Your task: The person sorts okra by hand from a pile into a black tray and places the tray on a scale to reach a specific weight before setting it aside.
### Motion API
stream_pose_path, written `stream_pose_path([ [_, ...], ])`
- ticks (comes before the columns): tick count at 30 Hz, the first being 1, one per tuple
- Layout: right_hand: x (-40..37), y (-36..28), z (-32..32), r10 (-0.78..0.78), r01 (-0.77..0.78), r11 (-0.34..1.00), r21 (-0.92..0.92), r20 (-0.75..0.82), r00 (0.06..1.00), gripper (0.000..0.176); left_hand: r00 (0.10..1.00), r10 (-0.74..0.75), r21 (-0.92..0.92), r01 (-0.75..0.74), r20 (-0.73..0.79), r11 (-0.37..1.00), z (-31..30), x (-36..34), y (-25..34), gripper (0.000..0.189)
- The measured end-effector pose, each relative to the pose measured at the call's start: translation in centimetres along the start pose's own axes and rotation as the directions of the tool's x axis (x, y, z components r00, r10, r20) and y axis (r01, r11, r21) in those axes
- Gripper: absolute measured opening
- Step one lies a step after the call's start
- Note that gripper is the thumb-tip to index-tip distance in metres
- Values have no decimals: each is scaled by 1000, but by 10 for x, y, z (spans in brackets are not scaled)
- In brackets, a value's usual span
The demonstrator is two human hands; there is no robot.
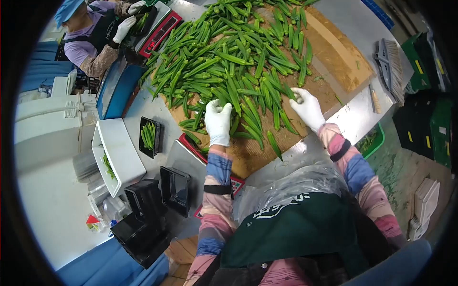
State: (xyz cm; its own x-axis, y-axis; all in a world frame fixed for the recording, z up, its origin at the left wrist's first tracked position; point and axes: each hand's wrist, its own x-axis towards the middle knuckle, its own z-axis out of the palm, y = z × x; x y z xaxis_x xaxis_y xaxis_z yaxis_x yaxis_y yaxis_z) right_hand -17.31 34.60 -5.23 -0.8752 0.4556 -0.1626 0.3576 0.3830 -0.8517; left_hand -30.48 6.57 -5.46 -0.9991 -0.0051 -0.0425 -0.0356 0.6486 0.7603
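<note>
A large heap of green okra pods (234, 57) lies spread on a brown cardboard sheet (334, 52) over the table. My left hand (218, 123), in a white glove, is at the near left side of the heap with its fingers curled; whether a pod is inside them is hidden. To the right, my right hand (307, 109), also gloved in white, has its thumb and fingers closed around the end of an okra pod (288, 91). Several loose pods lie on the cardboard between both hands, one single pod (274, 145) at its near edge.
A red scale (193, 148) sits under my left forearm, beside an empty black tray (175, 188). Another black tray (149, 137) holds okra. A white box (124, 157) stands left. At right lie a brush (389, 66) and a knife (375, 100). A co-worker (90, 33) works at upper left.
</note>
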Motion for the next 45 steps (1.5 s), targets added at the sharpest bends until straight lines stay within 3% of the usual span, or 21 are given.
stream_pose_path([
  [1,11,-7,5,-31,31,999,-31,-5,1000,43,996,-57,-398,82,75,914,-5,-1,7,29],
  [3,32,-13,21,-126,126,971,-205,10,992,52,943,-255,-479,328,213,814,-34,-6,24,22],
  [4,41,-17,30,-177,170,922,-349,12,984,55,937,-297,-551,350,186,758,-38,-13,40,13],
  [5,47,-20,39,-226,209,849,-484,24,974,58,934,-290,-545,357,209,758,-39,-16,48,12],
  [7,52,-28,47,-199,202,844,-497,61,978,65,928,-270,-536,370,258,759,-37,-18,54,9],
  [8,54,-31,48,-167,181,855,-486,72,983,64,932,-182,-531,330,312,781,-32,-16,43,9],
  [11,51,-30,44,-127,150,855,-496,81,989,62,959,-219,-351,271,181,896,-5,-11,46,20],
  [14,43,-13,39,-79,114,855,-506,90,993,63,997,52,27,-50,-50,998,27,2,43,26],
  [17,35,-9,23,-94,95,920,-381,21,995,64,992,-75,399,30,100,916,27,9,60,28],
  [18,35,-17,8,-9,-1,957,-291,-33,999,65,989,-60,222,28,138,975,24,13,49,23],
  [19,39,-18,-7,-5,-15,975,-221,-90,996,65,977,-55,-102,77,208,992,17,16,49,23],
  [22,63,-2,-27,97,-159,963,-215,-274,957,62,936,-215,-304,298,280,905,-21,6,68,23],
  [25,85,11,-24,103,-204,929,-308,-316,943,61,915,-114,-546,328,388,771,-41,-4,57,16],
  [27,91,16,-15,84,-208,898,-387,-313,946,62,910,-88,-480,294,405,827,-45,-17,56,18],
  [29,93,14,-14,48,-166,888,-428,-274,961,64,923,-142,-479,311,357,821,-34,-37,53,34],
  [32,92,8,-21,38,-126,893,-433,-207,978,65,940,-144,-264,230,308,937,-25,-65,44,37],
  [34,75,-3,-25,61,-126,915,-384,-176,982,64,974,-157,-130,179,166,975,-29,-78,26,33],
  [39,-6,-37,-18,143,-97,952,-291,140,980,63,995,-96,2,96,6,995,-50,-74,37,22],
  [41,-34,-10,12,-125,159,927,-340,120,985,64,999,41,246,-44,19,968,-45,-71,40,28],
  [42,-43,0,28,-174,214,878,-429,130,976,66,993,109,361,-116,39,925,-40,-68,42,30],
  [45,-51,-8,49,-138,206,813,-545,163,977,76,990,31,666,-118,141,736,-12,-67,18,38],
])
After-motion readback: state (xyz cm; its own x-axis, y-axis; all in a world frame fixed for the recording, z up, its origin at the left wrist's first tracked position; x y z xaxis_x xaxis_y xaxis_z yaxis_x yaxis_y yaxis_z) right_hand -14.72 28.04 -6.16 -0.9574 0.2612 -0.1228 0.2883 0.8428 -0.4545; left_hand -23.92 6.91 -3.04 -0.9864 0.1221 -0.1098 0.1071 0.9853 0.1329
